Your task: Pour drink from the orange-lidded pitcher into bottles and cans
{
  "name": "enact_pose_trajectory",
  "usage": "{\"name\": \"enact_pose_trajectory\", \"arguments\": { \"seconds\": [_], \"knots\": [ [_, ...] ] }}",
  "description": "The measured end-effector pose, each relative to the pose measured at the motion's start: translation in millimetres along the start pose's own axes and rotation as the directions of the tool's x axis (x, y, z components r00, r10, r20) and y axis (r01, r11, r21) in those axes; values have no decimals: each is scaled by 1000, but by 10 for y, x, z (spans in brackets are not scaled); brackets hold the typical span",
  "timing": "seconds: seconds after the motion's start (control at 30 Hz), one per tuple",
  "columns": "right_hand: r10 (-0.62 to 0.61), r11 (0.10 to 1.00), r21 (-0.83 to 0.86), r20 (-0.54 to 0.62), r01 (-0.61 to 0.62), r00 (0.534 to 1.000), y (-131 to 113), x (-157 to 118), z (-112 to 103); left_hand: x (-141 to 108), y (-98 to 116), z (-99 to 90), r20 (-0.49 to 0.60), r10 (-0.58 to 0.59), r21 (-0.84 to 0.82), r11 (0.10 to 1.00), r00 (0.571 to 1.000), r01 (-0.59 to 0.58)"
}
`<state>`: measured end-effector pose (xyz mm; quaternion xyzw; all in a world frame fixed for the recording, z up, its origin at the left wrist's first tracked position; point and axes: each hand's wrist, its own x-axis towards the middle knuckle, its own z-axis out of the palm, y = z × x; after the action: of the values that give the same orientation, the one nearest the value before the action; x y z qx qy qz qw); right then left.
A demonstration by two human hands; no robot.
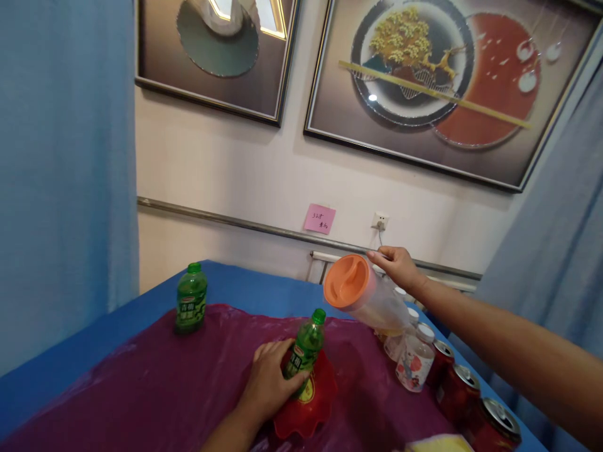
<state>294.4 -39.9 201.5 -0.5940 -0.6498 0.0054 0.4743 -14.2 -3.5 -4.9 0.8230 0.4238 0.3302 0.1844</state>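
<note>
My left hand (269,380) is wrapped round a green bottle (307,345) with a green cap, held slightly tilted over a red scalloped plate (325,392). My right hand (398,267) grips a clear plastic pitcher (381,307) with an orange lid (347,280); its handle is mostly hidden. The pitcher leans with its lid toward the left, above and to the right of the green bottle. A second green bottle (191,298) stands upright at the left, on the purple sheet.
A purple plastic sheet (155,383) covers much of the blue table (264,289). Along the right edge stand white-capped bottles (415,361) and red cans (458,389). Something yellow (440,444) lies at the front. Blue curtains (66,157) hang at both sides.
</note>
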Motion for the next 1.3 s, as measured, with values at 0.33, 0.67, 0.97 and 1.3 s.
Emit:
{"name": "enact_pose_trajectory", "arguments": {
  "seconds": [0.33,0.67,0.97,1.3],
  "knots": [
    [-36,995,-95,60,42,998,-74,28,0,-9,12,-3,18,1,-18,1000,1000,0],
    [-67,984,-162,77,79,995,-131,29,-1,-29,-16,21,-2,20,-40,999,1000,-20],
    [-100,969,-216,104,120,990,-215,35,-33,-25,14,10,9,21,-36,999,1000,-20],
    [-120,961,-237,119,146,986,-266,29,-34,-24,28,-8,24,12,-48,999,1000,-11]
  ]
}}
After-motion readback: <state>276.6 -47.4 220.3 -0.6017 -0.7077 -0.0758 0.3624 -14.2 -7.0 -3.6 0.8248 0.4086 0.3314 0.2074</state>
